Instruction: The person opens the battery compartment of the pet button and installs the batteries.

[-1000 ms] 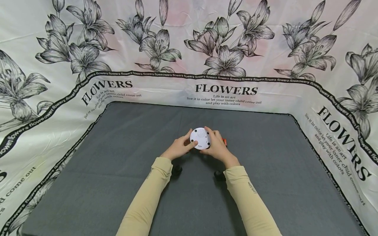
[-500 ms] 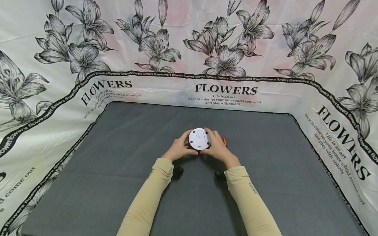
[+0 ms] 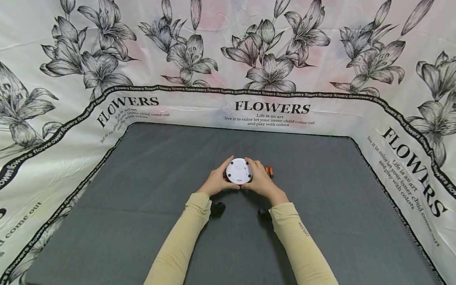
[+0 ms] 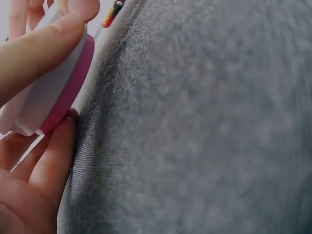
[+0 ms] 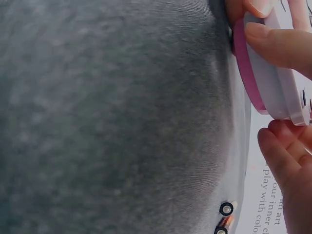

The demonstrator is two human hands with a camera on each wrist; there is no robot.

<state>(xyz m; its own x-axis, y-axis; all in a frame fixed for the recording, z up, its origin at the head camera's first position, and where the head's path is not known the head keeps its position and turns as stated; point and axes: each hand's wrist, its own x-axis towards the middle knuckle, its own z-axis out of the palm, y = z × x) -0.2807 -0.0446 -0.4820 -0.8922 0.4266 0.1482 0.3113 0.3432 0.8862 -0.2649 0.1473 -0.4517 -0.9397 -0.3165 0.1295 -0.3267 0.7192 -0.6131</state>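
Both hands hold a round white device over the grey cloth. Its upward face has a patch of small holes and dark round feet. In the left wrist view the white device shows a pink rim on its underside. My left hand grips the left edge, thumb at the near side and fingers round the far side. My right hand grips the right edge in the same way. In the right wrist view the right thumb presses on the device's white side, close to the pink rim. The underside is hidden from the head view.
Red-and-orange batteries lie on the cloth just right of the right hand. The grey cloth spreads around. A flower-printed curtain borders it at the back and sides. Black wrist pieces sit beside the cuffs.
The left thumb has moved off the device's face to its near edge. The device has shifted slightly left and nearer to me, and more of the batteries shows beside the right hand.
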